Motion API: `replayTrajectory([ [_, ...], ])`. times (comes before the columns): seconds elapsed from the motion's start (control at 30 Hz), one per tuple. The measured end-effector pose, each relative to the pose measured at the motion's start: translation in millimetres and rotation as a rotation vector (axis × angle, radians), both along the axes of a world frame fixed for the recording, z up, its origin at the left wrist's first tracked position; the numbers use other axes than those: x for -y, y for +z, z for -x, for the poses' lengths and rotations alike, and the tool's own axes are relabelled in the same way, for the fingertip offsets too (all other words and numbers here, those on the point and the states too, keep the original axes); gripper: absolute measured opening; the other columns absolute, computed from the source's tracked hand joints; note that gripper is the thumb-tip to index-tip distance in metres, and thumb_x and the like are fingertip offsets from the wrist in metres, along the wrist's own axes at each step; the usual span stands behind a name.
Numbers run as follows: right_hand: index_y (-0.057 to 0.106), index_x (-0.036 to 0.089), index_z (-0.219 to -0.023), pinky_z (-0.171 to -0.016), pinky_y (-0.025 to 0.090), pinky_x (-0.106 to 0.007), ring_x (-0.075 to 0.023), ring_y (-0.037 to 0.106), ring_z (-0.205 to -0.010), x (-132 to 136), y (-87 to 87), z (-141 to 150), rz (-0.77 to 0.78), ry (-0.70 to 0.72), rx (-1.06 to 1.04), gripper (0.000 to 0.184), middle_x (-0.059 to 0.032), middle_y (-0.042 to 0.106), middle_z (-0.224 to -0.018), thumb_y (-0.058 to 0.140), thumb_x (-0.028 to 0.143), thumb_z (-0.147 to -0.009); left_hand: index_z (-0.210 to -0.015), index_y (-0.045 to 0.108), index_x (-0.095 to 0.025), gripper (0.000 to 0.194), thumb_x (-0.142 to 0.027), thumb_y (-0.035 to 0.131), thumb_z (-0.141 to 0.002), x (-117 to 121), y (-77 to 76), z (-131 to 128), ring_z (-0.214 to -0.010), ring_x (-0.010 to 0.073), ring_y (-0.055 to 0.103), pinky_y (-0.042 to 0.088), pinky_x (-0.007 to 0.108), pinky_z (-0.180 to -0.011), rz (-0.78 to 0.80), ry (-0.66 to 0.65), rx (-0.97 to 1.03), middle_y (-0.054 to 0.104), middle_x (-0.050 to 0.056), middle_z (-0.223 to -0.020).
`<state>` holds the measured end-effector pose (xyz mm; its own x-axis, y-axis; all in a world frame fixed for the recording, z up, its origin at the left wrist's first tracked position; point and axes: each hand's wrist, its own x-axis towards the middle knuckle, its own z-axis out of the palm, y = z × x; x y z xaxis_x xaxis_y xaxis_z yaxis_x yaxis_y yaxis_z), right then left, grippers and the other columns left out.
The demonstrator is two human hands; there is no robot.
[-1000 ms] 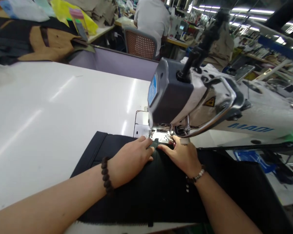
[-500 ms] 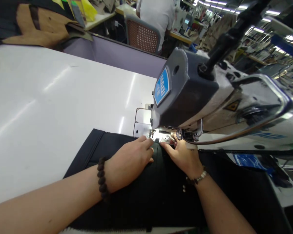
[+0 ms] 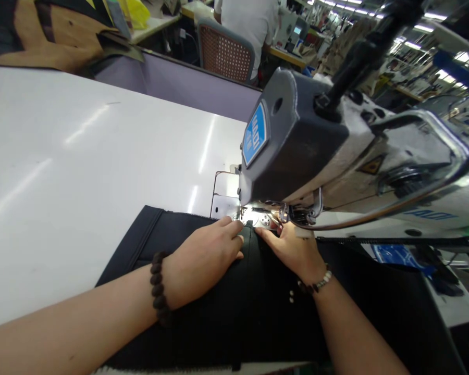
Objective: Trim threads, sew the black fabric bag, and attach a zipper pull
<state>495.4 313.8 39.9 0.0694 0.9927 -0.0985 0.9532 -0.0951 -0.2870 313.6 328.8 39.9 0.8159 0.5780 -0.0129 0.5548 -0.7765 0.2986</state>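
A dark cloth piece (image 3: 226, 307) lies across the sewing machine's bed, its far edge at the lit needle area (image 3: 250, 214). Just left of the needle, my left hand (image 3: 205, 255) has its fingers bent together and pressed on the cloth's edge. My right hand (image 3: 293, 250) grips the same edge on the other side, thumb on top; its other fingers are partly hidden beneath the machine head (image 3: 297, 140). Between the two hands a short seam line (image 3: 250, 245) runs toward me. The needle tip itself cannot be made out.
The white tabletop (image 3: 101, 156) stretches left, bordered by a lilac panel (image 3: 203, 86). Brown and black pieces (image 3: 58, 41) are heaped at the far left. A person in a white shirt (image 3: 250, 21) sits beyond, on a brown-backed chair (image 3: 226, 54). Blue material (image 3: 394, 255) shows at right.
The whole view has shifted slightly. Both hands and the cloth keep nearly the same place against the machine, with the small dark tab at the cloth's edge looking slightly different.
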Motion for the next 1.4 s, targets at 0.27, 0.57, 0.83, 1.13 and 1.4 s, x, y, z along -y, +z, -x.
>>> replayTrajectory([
  [0.27, 0.056, 0.02, -0.063, -0.051, 0.034, -0.024, -0.0156, 0.056, -0.055, 2, -1.7, -3, -0.039, 0.004, 0.003, 0.024, 0.0001, 0.056, -0.055, 0.059, 0.04, -0.077, -0.089, 0.062, -0.012, 0.017, -0.024, 0.05, -0.084, 0, -1.2, 1, -0.087, 0.022, 0.049, 0.044, 0.032, -0.075, -0.008, -0.009, -0.01, 0.056, 0.008, -0.093],
  [0.57, 0.058, 0.019, -0.067, -0.052, 0.036, -0.024, -0.0189, 0.061, -0.064, 2, -5.0, -3, -0.11, 0.012, 0.097, 0.024, -0.0024, 0.061, -0.061, 0.06, 0.041, -0.076, -0.089, 0.061, -0.012, 0.017, -0.023, 0.049, -0.085, 0, -3.9, 1, -0.088, 0.022, 0.049, 0.047, 0.034, -0.076, 0.004, 0.002, 0.026, 0.055, 0.008, -0.096],
  [0.83, 0.059, 0.018, -0.072, -0.053, 0.038, -0.025, -0.0201, 0.062, -0.065, 3, -7.6, -4, -0.123, 0.018, 0.149, 0.035, -0.0039, 0.062, -0.064, 0.061, 0.053, -0.072, -0.091, 0.061, -0.012, 0.018, -0.024, 0.049, -0.085, -1, -4.6, 1, -0.089, 0.0226, 0.049, 0.048, 0.036, -0.077, 0.01, 0.002, 0.019, 0.055, 0.009, -0.096],
  [1.13, 0.059, 0.018, -0.074, -0.05, 0.036, -0.027, -0.0224, 0.062, -0.065, 1, -12.8, -11, -0.179, 0.029, 0.246, 0.036, -0.0048, 0.062, -0.064, 0.06, 0.054, -0.072, -0.089, 0.062, -0.012, 0.017, -0.025, 0.051, -0.084, 1, -4.1, 1, -0.086, 0.0217, 0.05, 0.048, 0.034, -0.074, -0.038, 0.009, 0.03, 0.056, 0.008, -0.094],
  [1.4, 0.058, 0.017, -0.071, -0.052, 0.037, -0.026, -0.0194, 0.059, -0.06, 7, -4.0, -3, -0.093, 0.005, 0.074, 0.024, -0.0035, 0.061, -0.061, 0.064, 0.04, -0.073, -0.086, 0.061, -0.013, 0.014, -0.024, 0.053, -0.083, -1, -6.4, 1, -0.086, 0.0214, 0.049, 0.047, 0.034, -0.074, -0.038, 0.001, 0.04, 0.056, 0.007, -0.093],
])
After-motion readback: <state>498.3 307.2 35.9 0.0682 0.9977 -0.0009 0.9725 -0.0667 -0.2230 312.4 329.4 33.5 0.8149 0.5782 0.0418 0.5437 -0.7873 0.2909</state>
